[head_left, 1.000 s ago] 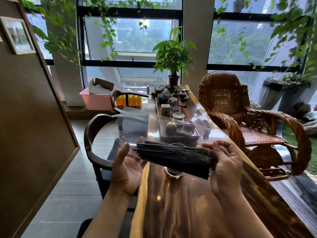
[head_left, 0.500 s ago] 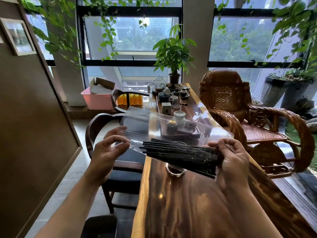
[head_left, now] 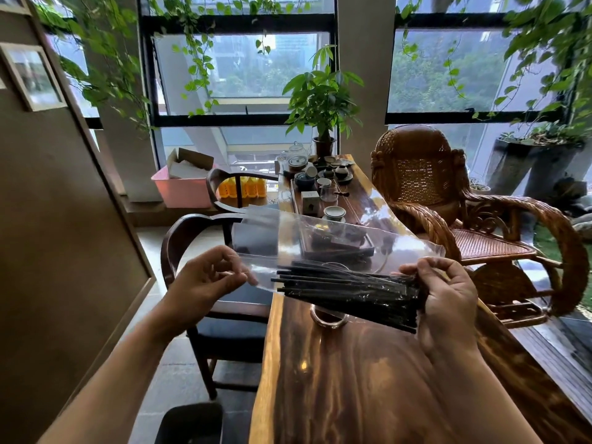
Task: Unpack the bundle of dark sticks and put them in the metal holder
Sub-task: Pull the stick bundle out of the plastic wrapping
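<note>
– Right grip point(head_left: 448, 296) is clamping the dark sticks point(head_left: 346, 290) at one end, fingers curled round bundle and film together; sticks are hanging roughly level above the tabletop point(head_left: 352, 386).
– And the left grip point(head_left: 205, 280)?
– Pinching the clear wrapper point(head_left: 320, 241) at its open mouth (fingertips only), probably so the film can be drawn off while the other end is being anchored.
– Where is the metal holder point(head_left: 328, 319) sitting?
– Directly beneath the bundle, probably to keep the transfer short.

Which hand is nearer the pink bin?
Left. The left hand, pinching the clear wrapper, sits in front of the pink bin; the right hand, gripping the dark sticks, is farther right.
</note>
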The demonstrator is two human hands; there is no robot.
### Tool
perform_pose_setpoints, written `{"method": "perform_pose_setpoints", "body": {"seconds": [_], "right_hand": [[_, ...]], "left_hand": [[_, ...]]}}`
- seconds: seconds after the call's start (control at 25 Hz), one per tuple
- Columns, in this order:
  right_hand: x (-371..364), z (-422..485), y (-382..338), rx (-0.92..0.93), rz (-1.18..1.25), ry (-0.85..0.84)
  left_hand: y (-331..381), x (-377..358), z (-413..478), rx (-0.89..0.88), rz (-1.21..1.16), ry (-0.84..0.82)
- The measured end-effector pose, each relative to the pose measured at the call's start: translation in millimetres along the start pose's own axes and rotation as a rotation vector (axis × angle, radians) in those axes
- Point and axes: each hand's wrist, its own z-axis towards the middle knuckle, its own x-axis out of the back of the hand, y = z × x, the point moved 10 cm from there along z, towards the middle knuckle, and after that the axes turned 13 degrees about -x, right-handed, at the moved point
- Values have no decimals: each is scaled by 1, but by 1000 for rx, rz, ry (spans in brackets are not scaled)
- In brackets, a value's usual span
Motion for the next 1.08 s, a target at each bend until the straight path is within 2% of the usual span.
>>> {"method": "perform_pose_setpoints", "body": {"seconds": [0.08,0.16,0.32,0.4,0.48,0.52,0.6,0.72,0.84,1.08], "right_hand": [[2,-2,-8,34,-17,10],[1,-6,-14,60,-35,6],[4,-12,-19,100,-23,8],[6,-14,-23,123,-8,7],[9,-14,-24,131,27,10],[11,-15,-22,129,35,14],[12,-14,-16,110,39,16],[12,-14,-7,82,5,25],[21,-14,1,55,1,31],[57,-12,15,-46,39,22]], "left_hand": [[2,0,6,-42,309,-115],[2,4,8,-71,480,-112],[7,12,2,-93,391,98],[-9,19,-14,21,234,306],[-44,3,-46,232,-163,593],[-63,-27,-61,344,-409,669],[-81,-113,-68,531,-810,606],[-64,-195,-34,522,-1224,486],[-51,-204,4,401,-1366,511],[-59,-224,29,473,-1411,711]]}}
